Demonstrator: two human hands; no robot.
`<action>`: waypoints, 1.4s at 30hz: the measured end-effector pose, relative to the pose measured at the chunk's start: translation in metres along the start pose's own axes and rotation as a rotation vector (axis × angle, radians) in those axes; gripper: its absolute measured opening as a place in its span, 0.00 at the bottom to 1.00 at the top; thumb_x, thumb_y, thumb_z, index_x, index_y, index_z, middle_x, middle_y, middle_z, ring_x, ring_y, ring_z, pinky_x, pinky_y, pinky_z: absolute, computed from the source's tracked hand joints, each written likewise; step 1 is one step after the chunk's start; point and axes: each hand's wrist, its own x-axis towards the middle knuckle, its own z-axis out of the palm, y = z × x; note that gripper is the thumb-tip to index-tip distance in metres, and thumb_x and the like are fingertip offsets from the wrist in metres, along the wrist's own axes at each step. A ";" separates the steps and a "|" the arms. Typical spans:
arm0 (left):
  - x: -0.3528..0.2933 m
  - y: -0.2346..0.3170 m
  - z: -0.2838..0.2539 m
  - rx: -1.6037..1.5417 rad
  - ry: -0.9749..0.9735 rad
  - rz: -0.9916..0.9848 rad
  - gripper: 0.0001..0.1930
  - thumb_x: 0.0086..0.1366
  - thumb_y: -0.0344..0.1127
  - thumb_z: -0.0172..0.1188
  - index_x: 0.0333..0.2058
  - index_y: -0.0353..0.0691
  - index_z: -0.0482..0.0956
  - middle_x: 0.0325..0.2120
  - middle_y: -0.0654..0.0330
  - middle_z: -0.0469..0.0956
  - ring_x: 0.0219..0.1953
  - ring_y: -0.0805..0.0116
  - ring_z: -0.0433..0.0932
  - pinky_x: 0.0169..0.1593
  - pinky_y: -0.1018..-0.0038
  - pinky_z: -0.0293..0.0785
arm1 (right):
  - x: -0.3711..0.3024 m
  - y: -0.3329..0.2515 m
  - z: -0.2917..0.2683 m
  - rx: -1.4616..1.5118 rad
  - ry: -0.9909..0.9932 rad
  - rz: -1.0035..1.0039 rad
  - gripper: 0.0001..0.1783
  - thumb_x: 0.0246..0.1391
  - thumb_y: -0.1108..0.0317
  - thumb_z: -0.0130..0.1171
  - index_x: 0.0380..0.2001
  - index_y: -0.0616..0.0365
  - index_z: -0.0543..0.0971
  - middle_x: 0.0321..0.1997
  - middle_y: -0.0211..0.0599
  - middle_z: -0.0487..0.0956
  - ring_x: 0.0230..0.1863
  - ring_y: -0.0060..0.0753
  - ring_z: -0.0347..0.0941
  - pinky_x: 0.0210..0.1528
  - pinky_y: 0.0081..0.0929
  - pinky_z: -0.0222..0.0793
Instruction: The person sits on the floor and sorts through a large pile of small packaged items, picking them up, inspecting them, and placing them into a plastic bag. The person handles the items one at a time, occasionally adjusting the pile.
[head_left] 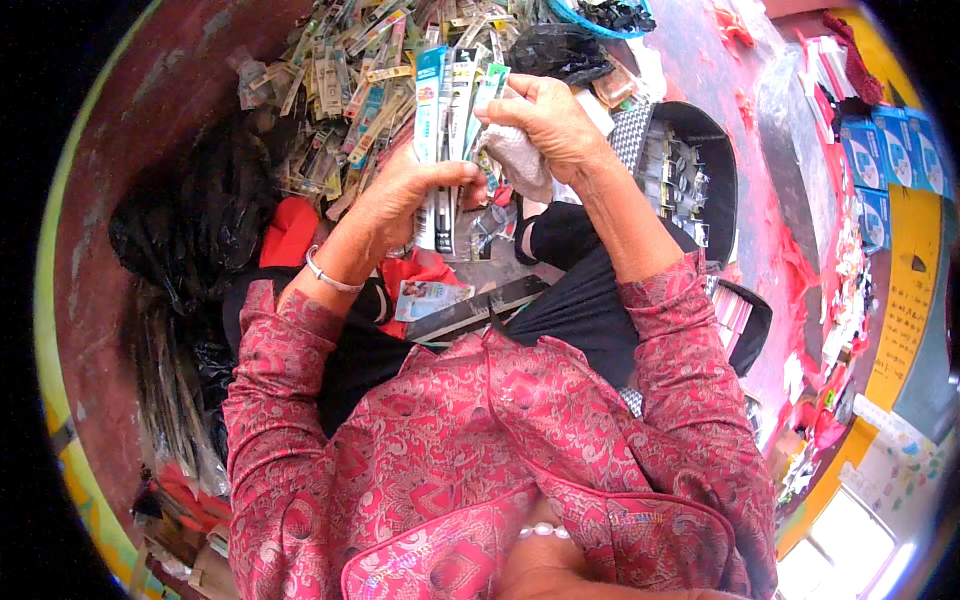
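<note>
My left hand [415,190] is closed around a fanned bunch of long slim printed packets [428,110], held upright in front of me. They are blue, white and green, with dark strips inside some; what they contain I cannot make out. My right hand [552,122] pinches the top of the rightmost packet, a green-edged one [488,88]. A crumpled greyish cloth [517,160] is also held in that hand, hanging below the fingers. Beyond both hands spreads a big heap of similar slim packets [335,75] on the floor.
Black plastic bags [190,225] lie at the left. On the right stands an open dark case [715,170] with small packed items. A blue-rimmed basket [600,28] sits at the far side. Red cloth [290,232] and a dark flat bar [480,308] lie by my legs. Blue boxes [890,150] are stacked at the far right.
</note>
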 end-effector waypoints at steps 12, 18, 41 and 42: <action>-0.004 0.004 0.000 -0.151 -0.111 -0.024 0.20 0.48 0.26 0.56 0.42 0.33 0.66 0.32 0.52 0.75 0.27 0.69 0.76 0.31 0.76 0.75 | 0.003 0.010 -0.004 0.240 0.090 0.007 0.05 0.41 0.73 0.58 0.23 0.63 0.75 0.21 0.31 0.74 0.21 0.19 0.68 0.22 0.19 0.64; -0.002 0.004 0.004 -0.118 -0.009 -0.003 0.20 0.48 0.21 0.54 0.43 0.32 0.67 0.33 0.51 0.75 0.28 0.69 0.76 0.32 0.77 0.75 | 0.020 0.022 -0.022 -0.221 0.390 -0.136 0.15 0.44 0.61 0.57 0.27 0.65 0.76 0.19 0.30 0.74 0.21 0.20 0.68 0.24 0.22 0.64; -0.001 -0.004 -0.003 -0.115 0.099 0.061 0.20 0.47 0.20 0.53 0.42 0.32 0.68 0.33 0.54 0.75 0.27 0.69 0.76 0.28 0.78 0.74 | 0.008 -0.024 -0.017 -0.806 0.794 -0.578 0.08 0.44 0.67 0.52 0.23 0.62 0.71 0.23 0.46 0.71 0.27 0.46 0.68 0.30 0.34 0.63; 0.001 -0.003 -0.002 -0.087 0.088 -0.002 0.20 0.47 0.20 0.52 0.43 0.32 0.67 0.33 0.54 0.75 0.27 0.69 0.76 0.26 0.79 0.74 | 0.002 -0.020 -0.010 -0.773 0.663 -0.706 0.07 0.43 0.68 0.54 0.26 0.60 0.71 0.26 0.44 0.70 0.28 0.44 0.69 0.31 0.31 0.64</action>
